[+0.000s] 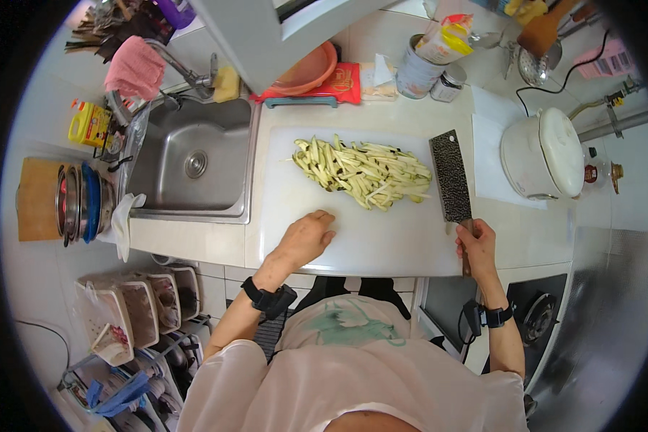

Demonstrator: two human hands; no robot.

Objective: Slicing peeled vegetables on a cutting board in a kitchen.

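My right hand point(478, 245) is wrapped round the brown handle of a cleaver point(451, 173). Its broad dark, patterned blade lies over the right part of a white cutting board point(367, 241), pointing away from me. Just left of the blade, a long heap of pale green vegetable strips point(367, 173), some edged with dark skin, spreads across the far half of the board. My left hand point(307, 240) rests at the near left of the board, empty, its fingers loosely bent and the thumb apart. It does not touch the strips.
Left of the board is a steel sink point(248, 180) with a faucet point(187, 72). Behind stand an orange basin point(317, 68), a red packet point(347, 85), a can point(416, 75) and a jar point(448, 85). A white lidded pot point(540, 155) stands on the right.
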